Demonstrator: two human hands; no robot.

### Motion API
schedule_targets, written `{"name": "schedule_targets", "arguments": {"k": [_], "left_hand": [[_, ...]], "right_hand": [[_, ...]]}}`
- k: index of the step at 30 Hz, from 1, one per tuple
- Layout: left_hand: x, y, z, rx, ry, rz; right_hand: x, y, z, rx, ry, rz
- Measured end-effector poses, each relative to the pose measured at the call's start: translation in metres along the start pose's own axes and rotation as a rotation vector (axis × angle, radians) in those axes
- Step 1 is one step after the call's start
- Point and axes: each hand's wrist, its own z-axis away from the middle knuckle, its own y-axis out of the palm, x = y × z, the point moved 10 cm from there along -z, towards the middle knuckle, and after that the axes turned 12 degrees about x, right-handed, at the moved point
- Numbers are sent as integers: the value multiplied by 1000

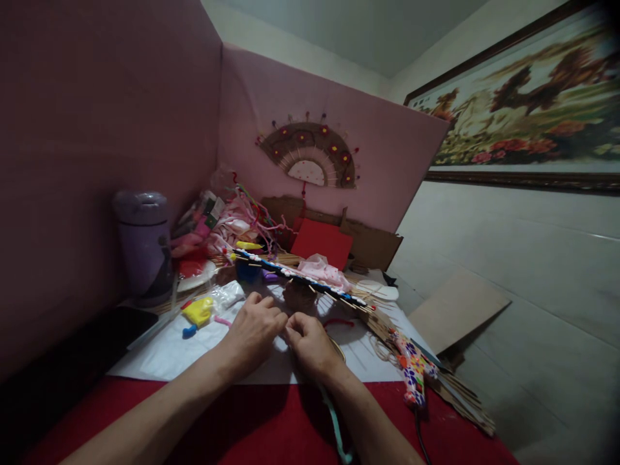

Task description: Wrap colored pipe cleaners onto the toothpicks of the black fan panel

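Observation:
My left hand point(256, 329) and my right hand point(312, 342) meet over the front of the white sheet point(159, 349). Both are closed, thumbs and fingers pinched together; whatever lies between them is too small or hidden to name. From below my right wrist a fuzzy teal strand point(333, 420) hangs over the red cloth point(252, 420). Just beyond the hands a dark craft piece point(300, 278) with white dots and wooden sticks is seen nearly edge-on. Part of a round, gold-rimmed thing point(338, 349) shows beside my right hand.
Left are a purple tumbler point(144, 252), yellow clay point(198, 311) and blue clay point(190, 331). A flower-patterned glue gun point(413, 371) with a cord lies right, near cardboard strips point(460, 394). Behind stand red paper point(323, 242) and a decorated fan point(310, 152) on the pink board point(382, 142).

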Motion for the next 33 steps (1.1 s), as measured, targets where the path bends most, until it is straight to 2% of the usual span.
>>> {"name": "schedule_targets", "arguments": {"k": [10,20,22,25,29,31,33], "left_hand": [[-3,1,0,10,10,-36],[1,-5,3,-95,-9,34],[9,-9,5,-149,-56,166],[27,-11,9,-237,-128,570],[43,4,7,-258,-170,1090],[45,10,4,-237,-168,1205],[46,11,4,-240,-167,1204]], "right_hand": [[1,2,1,25,20,-21],[-5,-3,-3,-24,-59,-173],[-6,0,-4,1,-44,-294],[-5,9,-5,98,-26,-529],[1,13,-4,155,-55,-683],[3,13,-4,153,-71,-699],[4,13,-4,154,-79,-701]]}}
